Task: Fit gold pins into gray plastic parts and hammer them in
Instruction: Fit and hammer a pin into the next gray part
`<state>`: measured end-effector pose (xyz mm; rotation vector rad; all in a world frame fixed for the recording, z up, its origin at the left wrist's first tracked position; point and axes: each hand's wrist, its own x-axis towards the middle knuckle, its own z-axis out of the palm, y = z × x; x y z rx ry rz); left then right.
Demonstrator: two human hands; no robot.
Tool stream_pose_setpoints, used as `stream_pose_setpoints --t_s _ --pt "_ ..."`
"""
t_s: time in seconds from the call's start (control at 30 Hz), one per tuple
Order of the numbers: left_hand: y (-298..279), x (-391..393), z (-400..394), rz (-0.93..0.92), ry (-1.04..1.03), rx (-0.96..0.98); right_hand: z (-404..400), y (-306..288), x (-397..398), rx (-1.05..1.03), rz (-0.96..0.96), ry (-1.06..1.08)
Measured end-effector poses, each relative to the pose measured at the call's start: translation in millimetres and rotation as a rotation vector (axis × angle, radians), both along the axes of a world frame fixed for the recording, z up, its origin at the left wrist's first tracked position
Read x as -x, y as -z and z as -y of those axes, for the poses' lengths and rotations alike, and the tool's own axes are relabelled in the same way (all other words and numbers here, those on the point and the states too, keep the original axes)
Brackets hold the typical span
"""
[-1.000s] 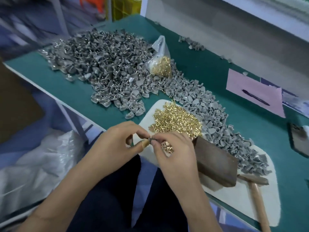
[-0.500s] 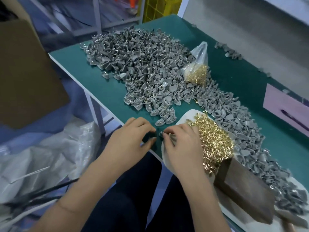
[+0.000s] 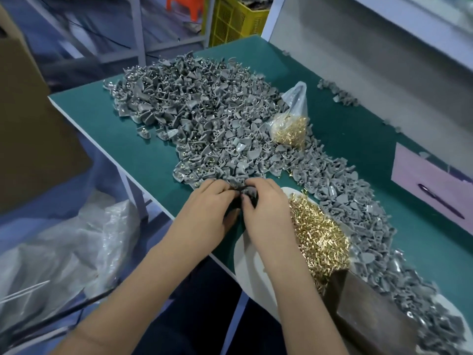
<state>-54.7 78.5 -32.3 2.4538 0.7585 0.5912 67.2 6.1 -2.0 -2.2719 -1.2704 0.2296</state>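
A big heap of gray plastic parts point(image 3: 204, 111) covers the green table point(image 3: 107, 129). Loose gold pins point(image 3: 317, 237) lie in a mound on a white board point(image 3: 243, 260) at the near edge. My left hand point(image 3: 207, 211) and my right hand point(image 3: 263, 211) meet at the near fringe of the heap, fingers curled together around a gray part point(image 3: 249, 192). Whether a pin sits in it is hidden by my fingers. A clear bag of gold pins point(image 3: 290, 129) stands on the heap farther back.
A brown wooden block point(image 3: 368, 311) lies at the lower right beside the pins. More gray parts point(image 3: 378, 226) trail along the right. A pink sheet with a pen point(image 3: 435, 185) lies at the right edge. A cardboard box point(image 3: 28, 124) and plastic sheeting point(image 3: 64, 252) are left of the table.
Both hands have moved forward from the white board to the near edge of the gray heap. The view has swung left, so the hammer is out of sight.
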Motion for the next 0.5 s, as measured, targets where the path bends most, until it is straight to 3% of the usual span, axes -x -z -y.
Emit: stream_pose_setpoints --t_s 0.2,0.37,0.5 --pt "-7.4 -1.7 -4.0 0.042 -0.02 0.069 -9.5 -9.5 -6.2 0.039 0.037 -0.052" --pt "-5.8 17.5 26.9 0.108 0.053 0.114 47.7 -17.9 -16.6 -0.1 0.044 0.081" --pt "1.7 33.3 59.6 0.06 0.116 0.101 112.8 -15.7 -4.8 -0.259 0.0 0.142"
